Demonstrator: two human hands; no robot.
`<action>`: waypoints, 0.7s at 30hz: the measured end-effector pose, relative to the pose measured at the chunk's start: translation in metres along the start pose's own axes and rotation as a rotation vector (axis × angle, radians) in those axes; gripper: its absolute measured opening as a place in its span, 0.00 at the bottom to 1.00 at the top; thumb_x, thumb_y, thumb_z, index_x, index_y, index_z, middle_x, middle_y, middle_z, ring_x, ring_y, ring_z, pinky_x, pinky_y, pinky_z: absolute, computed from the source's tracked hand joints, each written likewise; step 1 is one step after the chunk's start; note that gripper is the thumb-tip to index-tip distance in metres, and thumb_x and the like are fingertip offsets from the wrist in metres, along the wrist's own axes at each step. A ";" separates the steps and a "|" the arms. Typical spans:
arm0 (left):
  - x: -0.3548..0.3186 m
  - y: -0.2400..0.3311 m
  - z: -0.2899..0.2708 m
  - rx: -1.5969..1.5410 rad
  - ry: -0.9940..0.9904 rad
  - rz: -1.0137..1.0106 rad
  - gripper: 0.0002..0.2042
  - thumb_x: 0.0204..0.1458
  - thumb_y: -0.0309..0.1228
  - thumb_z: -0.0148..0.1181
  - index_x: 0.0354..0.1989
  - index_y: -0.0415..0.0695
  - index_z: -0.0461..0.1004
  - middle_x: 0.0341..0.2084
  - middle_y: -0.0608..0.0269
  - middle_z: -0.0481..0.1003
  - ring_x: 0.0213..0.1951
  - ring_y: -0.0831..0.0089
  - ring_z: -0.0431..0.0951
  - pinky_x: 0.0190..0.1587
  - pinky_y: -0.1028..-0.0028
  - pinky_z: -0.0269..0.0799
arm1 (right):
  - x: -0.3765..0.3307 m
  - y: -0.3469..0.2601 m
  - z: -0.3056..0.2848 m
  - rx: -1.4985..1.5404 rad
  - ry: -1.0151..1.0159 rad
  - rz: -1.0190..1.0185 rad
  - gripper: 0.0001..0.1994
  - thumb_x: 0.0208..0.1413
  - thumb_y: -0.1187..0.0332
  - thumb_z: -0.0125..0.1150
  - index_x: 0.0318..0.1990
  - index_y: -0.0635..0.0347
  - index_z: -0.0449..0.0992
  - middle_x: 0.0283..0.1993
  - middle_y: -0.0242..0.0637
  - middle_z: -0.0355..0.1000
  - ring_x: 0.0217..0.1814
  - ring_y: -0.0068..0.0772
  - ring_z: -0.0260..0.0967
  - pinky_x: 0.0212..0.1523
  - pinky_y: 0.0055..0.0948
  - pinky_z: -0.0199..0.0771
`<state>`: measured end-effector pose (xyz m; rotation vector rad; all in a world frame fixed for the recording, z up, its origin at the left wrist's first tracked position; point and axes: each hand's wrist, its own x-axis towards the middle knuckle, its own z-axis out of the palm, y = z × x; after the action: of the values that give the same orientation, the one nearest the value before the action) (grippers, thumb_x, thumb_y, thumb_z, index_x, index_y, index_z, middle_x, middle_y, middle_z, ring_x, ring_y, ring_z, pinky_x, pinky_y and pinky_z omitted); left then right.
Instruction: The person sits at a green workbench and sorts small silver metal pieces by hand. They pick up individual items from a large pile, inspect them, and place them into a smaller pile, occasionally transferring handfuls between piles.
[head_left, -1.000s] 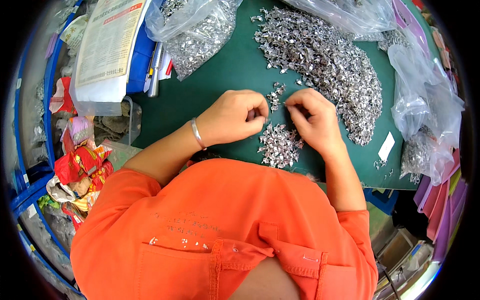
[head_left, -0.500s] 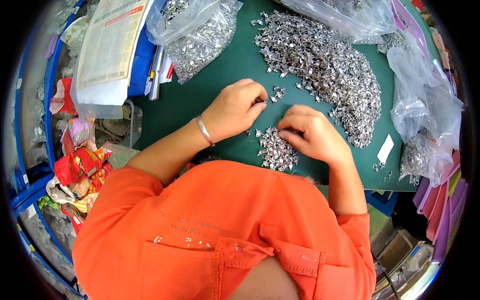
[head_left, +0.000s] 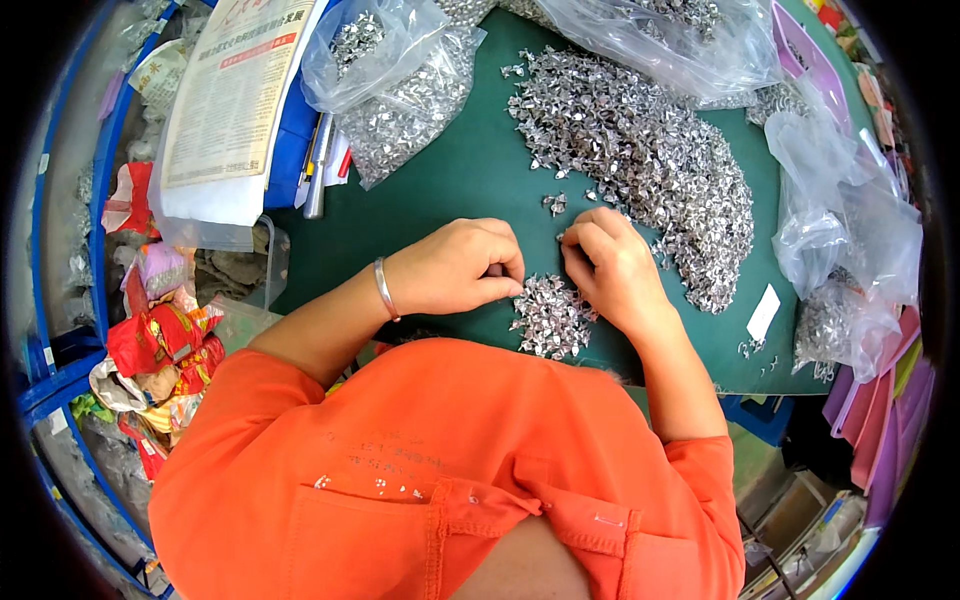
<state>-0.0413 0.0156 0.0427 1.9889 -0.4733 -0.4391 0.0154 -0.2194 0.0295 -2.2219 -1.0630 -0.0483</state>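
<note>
A small heap of shiny silver metal pieces (head_left: 553, 318) lies on the green tabletop close to my body. At its upper left edge is my left hand (head_left: 465, 265), thumb and fingers curled together, a bracelet (head_left: 384, 288) on the wrist. My right hand (head_left: 612, 262) is just beyond the heap's right side, fingers bent down and pinched near the table. Whatever either hand holds is hidden or too small to make out. Between and beyond the hands sits a little cluster of similar pieces (head_left: 555, 204). A much larger pile (head_left: 640, 150) spreads at the far right.
Clear plastic bags of metal pieces (head_left: 410, 110) stand at the back, with more bags (head_left: 825, 230) at right. A white slip (head_left: 763, 313) lies near the right edge. Printed paper (head_left: 225, 110) and a metal-handled tool (head_left: 318, 170) are at left, above a clear bin (head_left: 275, 260).
My left hand has come nearer, from beside the little cluster to the small heap's edge. My right hand has moved off the small heap, slightly away from me. The view has shifted slightly.
</note>
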 end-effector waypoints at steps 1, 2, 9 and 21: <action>0.002 -0.002 -0.002 0.022 0.005 0.023 0.04 0.51 0.22 0.66 0.34 0.38 0.78 0.31 0.60 0.75 0.29 0.69 0.77 0.34 0.72 0.73 | -0.001 0.000 -0.002 0.009 -0.001 -0.009 0.06 0.47 0.78 0.66 0.32 0.62 0.75 0.36 0.39 0.72 0.39 0.46 0.71 0.39 0.40 0.75; 0.006 -0.004 -0.002 0.054 0.095 0.041 0.05 0.51 0.22 0.66 0.35 0.38 0.78 0.31 0.59 0.75 0.29 0.69 0.77 0.34 0.72 0.73 | -0.002 -0.001 -0.003 0.017 -0.003 -0.019 0.06 0.47 0.78 0.66 0.32 0.62 0.75 0.36 0.39 0.72 0.38 0.46 0.71 0.39 0.40 0.75; 0.049 -0.019 0.007 0.285 0.479 0.155 0.09 0.50 0.23 0.66 0.39 0.38 0.75 0.34 0.58 0.73 0.29 0.66 0.77 0.36 0.67 0.74 | 0.001 -0.002 -0.022 0.437 -0.342 0.015 0.09 0.46 0.81 0.63 0.37 0.61 0.77 0.38 0.40 0.73 0.42 0.48 0.73 0.42 0.39 0.76; 0.032 -0.003 -0.002 0.126 0.123 0.022 0.09 0.47 0.24 0.67 0.37 0.38 0.77 0.33 0.58 0.73 0.29 0.69 0.78 0.34 0.70 0.74 | 0.013 0.010 0.001 -0.002 0.069 0.068 0.11 0.50 0.80 0.63 0.42 0.63 0.76 0.39 0.43 0.73 0.42 0.50 0.74 0.42 0.42 0.76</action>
<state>-0.0125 0.0023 0.0375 2.1160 -0.4546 -0.2774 0.0303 -0.2142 0.0270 -2.2402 -0.9505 -0.0962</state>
